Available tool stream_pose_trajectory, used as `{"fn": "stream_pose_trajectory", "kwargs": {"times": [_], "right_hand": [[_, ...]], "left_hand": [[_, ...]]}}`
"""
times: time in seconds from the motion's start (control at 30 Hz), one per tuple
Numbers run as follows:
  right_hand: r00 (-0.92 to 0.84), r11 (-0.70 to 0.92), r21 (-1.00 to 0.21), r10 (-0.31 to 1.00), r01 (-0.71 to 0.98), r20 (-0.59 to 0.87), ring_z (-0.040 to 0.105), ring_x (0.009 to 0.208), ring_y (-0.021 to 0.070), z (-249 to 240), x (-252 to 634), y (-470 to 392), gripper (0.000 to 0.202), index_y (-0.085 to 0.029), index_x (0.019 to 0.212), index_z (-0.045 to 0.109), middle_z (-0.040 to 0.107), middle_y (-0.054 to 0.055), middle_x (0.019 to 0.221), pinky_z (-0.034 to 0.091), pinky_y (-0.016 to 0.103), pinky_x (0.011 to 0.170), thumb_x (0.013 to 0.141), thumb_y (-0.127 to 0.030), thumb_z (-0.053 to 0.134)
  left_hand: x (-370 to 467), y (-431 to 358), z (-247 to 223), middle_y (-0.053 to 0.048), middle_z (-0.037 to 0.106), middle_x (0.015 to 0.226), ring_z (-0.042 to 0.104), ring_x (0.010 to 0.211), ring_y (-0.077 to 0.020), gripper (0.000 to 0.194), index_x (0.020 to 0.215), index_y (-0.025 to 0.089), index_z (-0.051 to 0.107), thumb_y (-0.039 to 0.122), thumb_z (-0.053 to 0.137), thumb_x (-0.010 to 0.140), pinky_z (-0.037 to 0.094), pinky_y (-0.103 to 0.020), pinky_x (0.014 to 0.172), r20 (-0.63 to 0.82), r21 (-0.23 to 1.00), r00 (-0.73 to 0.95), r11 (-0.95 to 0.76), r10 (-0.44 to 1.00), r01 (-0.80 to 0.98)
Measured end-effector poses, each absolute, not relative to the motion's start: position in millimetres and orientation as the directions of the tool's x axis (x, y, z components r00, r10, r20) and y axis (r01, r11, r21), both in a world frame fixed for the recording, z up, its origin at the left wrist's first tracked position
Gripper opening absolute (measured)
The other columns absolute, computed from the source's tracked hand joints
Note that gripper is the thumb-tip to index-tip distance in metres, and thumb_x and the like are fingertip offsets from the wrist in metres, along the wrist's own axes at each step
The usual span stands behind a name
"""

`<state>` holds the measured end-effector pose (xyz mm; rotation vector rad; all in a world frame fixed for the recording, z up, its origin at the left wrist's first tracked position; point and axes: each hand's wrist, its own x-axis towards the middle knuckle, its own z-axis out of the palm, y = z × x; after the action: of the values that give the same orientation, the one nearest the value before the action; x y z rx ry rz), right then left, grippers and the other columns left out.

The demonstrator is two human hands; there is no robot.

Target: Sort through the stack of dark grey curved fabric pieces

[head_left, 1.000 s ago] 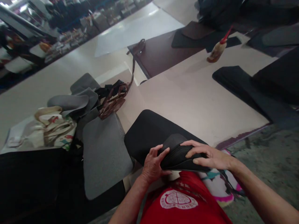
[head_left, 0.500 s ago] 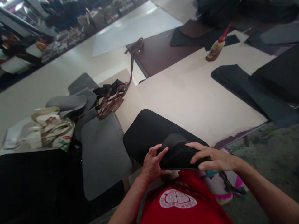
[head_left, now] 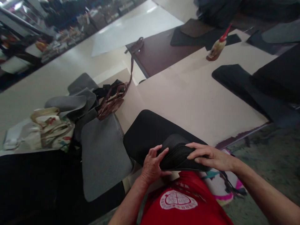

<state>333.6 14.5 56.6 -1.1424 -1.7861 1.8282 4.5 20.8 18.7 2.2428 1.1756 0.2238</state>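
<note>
A stack of black sheets (head_left: 150,131) with rounded corners lies at the table's near edge, its near part bent up into a fan of layered edges. My left hand (head_left: 153,164) rests against the left side of the fanned layers, fingers apart and thumb low at the near edge. On the right side of the layers lies my right hand (head_left: 209,156), its fingers spread over the black sheets. Just left of the stack is a pile of grey sheets (head_left: 105,156).
Brown straps (head_left: 111,107), a patterned cloth bundle (head_left: 57,129) and more grey pieces (head_left: 67,104) lie at the left. A bottle with a red nozzle (head_left: 217,49) stands at the back right, near dark pieces (head_left: 253,90). The table edge (head_left: 243,134) runs at the right.
My right hand has shifted slightly, its lower fingers moving up and left over the layers. My left hand stays in place.
</note>
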Motion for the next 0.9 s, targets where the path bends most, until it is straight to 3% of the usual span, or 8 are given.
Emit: {"fn": "stream_pose_trajectory", "kwargs": {"times": [0.1, 0.23, 0.43, 0.5, 0.6, 0.73, 0.83, 0.9], "right_hand": [[-0.647, -0.148, -0.948, 0.7, 0.283, -0.303, 0.046, 0.137, 0.0329, 62, 334, 13, 0.032, -0.026, 0.111, 0.075, 0.046, 0.011, 0.15, 0.037, 0.052, 0.114, 0.095, -0.045, 0.054], [-0.668, -0.114, -0.926, 0.661, 0.36, -0.341, 0.032, 0.145, 0.0408, 71, 331, 10, 0.059, -0.031, 0.126, 0.066, 0.035, 0.01, 0.157, 0.03, 0.059, 0.118, 0.072, -0.052, 0.081], [-0.357, -0.147, -0.83, 0.852, 0.537, -0.383, 0.029, 0.148, 0.0374, 62, 308, -3, 0.102, -0.033, 0.155, 0.019, 0.004, 0.012, 0.166, 0.031, 0.056, 0.12, 0.07, -0.025, 0.076], [-0.252, -0.209, -0.819, 0.886, 0.534, -0.39, 0.03, 0.148, 0.0376, 58, 304, -7, 0.118, -0.029, 0.156, 0.004, 0.009, 0.016, 0.165, 0.031, 0.055, 0.121, 0.065, -0.026, 0.078], [-0.209, -0.352, -0.777, 0.83, 0.522, -0.517, 0.054, 0.131, 0.0353, 60, 301, -8, 0.123, -0.026, 0.157, -0.007, 0.037, 0.017, 0.156, 0.044, 0.052, 0.111, 0.066, -0.028, 0.077], [-0.263, -0.382, -0.757, 0.774, 0.53, -0.576, 0.066, 0.116, 0.0314, 69, 301, -8, 0.109, -0.026, 0.158, 0.003, 0.056, 0.014, 0.144, 0.052, 0.045, 0.101, 0.071, -0.024, 0.069], [-0.31, -0.28, -0.785, 0.805, 0.553, -0.506, 0.06, 0.126, 0.0307, 67, 301, -14, 0.093, -0.026, 0.155, 0.024, 0.056, 0.011, 0.146, 0.05, 0.043, 0.106, 0.072, -0.022, 0.066], [-0.325, -0.194, -0.787, 0.833, 0.586, -0.448, 0.058, 0.129, 0.0304, 59, 302, -22, 0.081, -0.027, 0.149, 0.037, 0.057, 0.009, 0.146, 0.049, 0.044, 0.109, 0.073, -0.022, 0.065]], "left_hand": [[5, 20, 20, -0.011, 0.043, 0.143, 0.048, 0.126, -0.0357, 0.109, 0.147, 0.037, 0.042, 0.067, 0.088, 0.054, 0.049, -0.056, 0.104, -0.123, 0.573, 0.593, -0.431, 0.796, 0.697], [6, 21, 20, -0.01, 0.042, 0.144, 0.048, 0.126, -0.0357, 0.111, 0.147, 0.038, 0.042, 0.065, 0.09, 0.051, 0.049, -0.056, 0.105, -0.147, 0.571, 0.585, -0.414, 0.798, 0.709], [3, 21, 18, -0.011, 0.042, 0.145, 0.046, 0.129, -0.0369, 0.113, 0.149, 0.037, 0.038, 0.07, 0.086, 0.054, 0.047, -0.057, 0.106, -0.149, 0.573, 0.587, -0.414, 0.796, 0.707], [2, 17, 15, -0.013, 0.041, 0.146, 0.046, 0.13, -0.0373, 0.115, 0.151, 0.034, 0.034, 0.071, 0.085, 0.055, 0.046, -0.057, 0.107, -0.126, 0.566, 0.584, -0.425, 0.802, 0.706], [0, 7, 11, -0.014, 0.04, 0.147, 0.046, 0.131, -0.0374, 0.116, 0.153, 0.032, 0.031, 0.067, 0.087, 0.057, 0.046, -0.056, 0.107, -0.087, 0.545, 0.572, -0.442, 0.815, 0.713], [-10, -19, 10, -0.016, 0.038, 0.148, 0.044, 0.133, -0.0371, 0.114, 0.153, 0.03, 0.028, 0.062, 0.087, 0.061, 0.042, -0.056, 0.11, -0.022, 0.54, 0.401, -0.327, 0.916, 0.776], [-28, -49, 16, -0.017, 0.033, 0.149, 0.038, 0.139, -0.0367, 0.106, 0.152, 0.024, 0.027, 0.058, 0.083, 0.069, 0.036, -0.057, 0.115, -0.031, 0.616, 0.048, -0.019, 0.998, 0.788], [-39, -68, 22, -0.018, 0.039, 0.144, 0.045, 0.133, -0.0359, 0.098, 0.147, 0.02, 0.033, 0.059, 0.08, 0.07, 0.04, -0.055, 0.111, -0.15, 0.684, -0.256, 0.287, 0.955, 0.67]]}}
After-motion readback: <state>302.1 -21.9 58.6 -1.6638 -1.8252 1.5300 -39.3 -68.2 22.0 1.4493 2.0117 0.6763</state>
